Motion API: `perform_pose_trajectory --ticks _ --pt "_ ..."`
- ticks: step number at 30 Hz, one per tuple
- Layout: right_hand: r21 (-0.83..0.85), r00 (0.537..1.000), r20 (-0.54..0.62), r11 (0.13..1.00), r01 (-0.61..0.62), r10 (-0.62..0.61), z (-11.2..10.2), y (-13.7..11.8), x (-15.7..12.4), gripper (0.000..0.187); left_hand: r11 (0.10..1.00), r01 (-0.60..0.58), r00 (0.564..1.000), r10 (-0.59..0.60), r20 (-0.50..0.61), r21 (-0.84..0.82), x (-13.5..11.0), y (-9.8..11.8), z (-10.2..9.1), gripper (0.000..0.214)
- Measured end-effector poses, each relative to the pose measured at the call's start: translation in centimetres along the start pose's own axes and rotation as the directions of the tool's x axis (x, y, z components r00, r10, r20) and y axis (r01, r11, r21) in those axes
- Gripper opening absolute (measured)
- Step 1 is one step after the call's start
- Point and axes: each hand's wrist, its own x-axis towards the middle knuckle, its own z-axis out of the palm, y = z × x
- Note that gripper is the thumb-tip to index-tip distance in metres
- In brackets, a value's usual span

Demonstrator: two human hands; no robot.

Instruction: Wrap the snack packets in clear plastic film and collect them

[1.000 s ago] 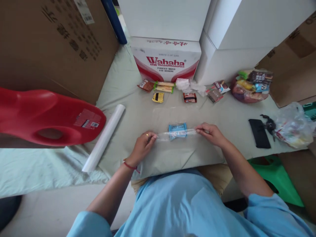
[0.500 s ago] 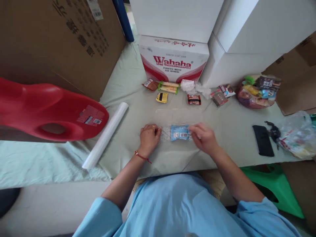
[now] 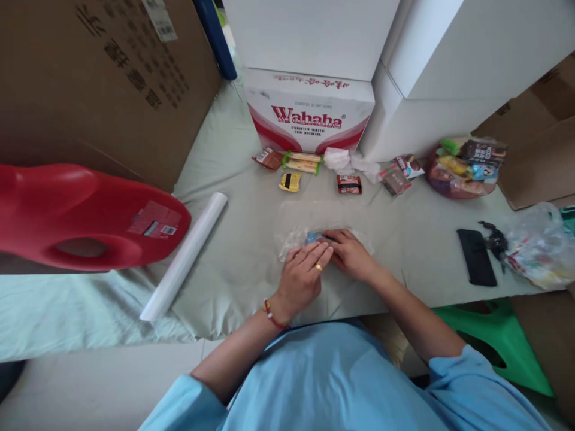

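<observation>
A blue snack packet lies on a sheet of clear plastic film, mostly hidden under my fingers. My left hand, wearing a gold ring, reaches over its near side with fingers stretched out flat. The left fingertips meet my right hand. That hand is curled over the packet's right side, its fingers bent around it. Crumpled film shows left of the packet, and a smoother stretch of film spreads beyond it.
Behind are several small snacks, including a yellow packet and a red-brown packet, before a Wahaha carton. A white roll and red jug lie left. A phone and plastic bag lie right.
My left hand has moved right from the film's left end to the packet. My right hand has closed in over the packet, now mostly covered. The film is more bunched.
</observation>
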Motion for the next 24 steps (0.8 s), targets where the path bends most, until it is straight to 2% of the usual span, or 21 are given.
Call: perform_pose_trajectory --ticks 3,6,8,10,13,15,16,18,20,22,24 --pt "0.109 0.996 0.071 0.993 0.053 -0.061 -1.1 1.4 0.5 0.03 0.996 0.085 0.988 -0.082 0.133 -0.013 0.8 -0.4 2.0 0.071" --pt "0.206 0.989 0.136 0.978 0.034 -0.063 -3.0 3.7 2.6 0.028 0.994 0.111 0.973 -0.108 0.204 -0.003 1.0 -0.8 2.8 0.072" --pt "0.131 0.996 0.087 0.991 -0.024 0.013 -3.9 5.0 4.9 0.031 0.994 0.107 0.966 -0.105 0.235 0.005 1.0 -0.7 2.8 0.066" --pt "-0.03 0.996 0.028 0.996 -0.083 0.084 -4.0 5.8 7.6 0.036 0.995 0.103 0.962 -0.104 0.252 0.015 1.0 -0.5 2.7 0.061" --pt "-0.248 0.987 0.016 0.957 -0.154 0.163 -3.1 5.9 11.4 0.058 0.994 0.108 0.963 -0.111 0.247 0.026 1.2 -0.2 2.5 0.056" --pt "-0.308 0.967 0.025 0.922 -0.234 0.254 -2.4 5.7 13.1 0.064 0.994 0.106 0.966 -0.11 0.235 0.026 1.4 -0.3 2.5 0.054" --pt "-0.304 0.951 0.048 0.912 -0.277 0.305 -2.2 5.6 13.7 0.06 0.994 0.105 0.967 -0.108 0.23 0.023 1.4 -0.3 2.5 0.054" --pt "-0.265 0.916 0.124 0.903 -0.34 0.381 -2.4 5.5 14.3 0.036 0.994 0.107 0.968 -0.107 0.225 0.015 1.5 -0.4 2.4 0.054" --pt "-0.204 0.904 0.197 0.918 -0.341 0.379 -3.1 5.5 14.3 0.016 0.993 0.115 0.967 -0.115 0.227 0.01 1.6 -0.4 2.4 0.053" --pt "-0.134 0.929 0.205 0.949 -0.286 0.309 -4.2 5.2 13.6 0.011 0.993 0.121 0.965 -0.12 0.234 0.013 1.6 -0.4 2.4 0.051" --pt "-0.061 0.972 0.145 0.982 -0.18 0.187 -5.3 4.6 12.4 0.012 0.993 0.119 0.964 -0.119 0.237 0.014 1.6 -0.4 2.4 0.05"
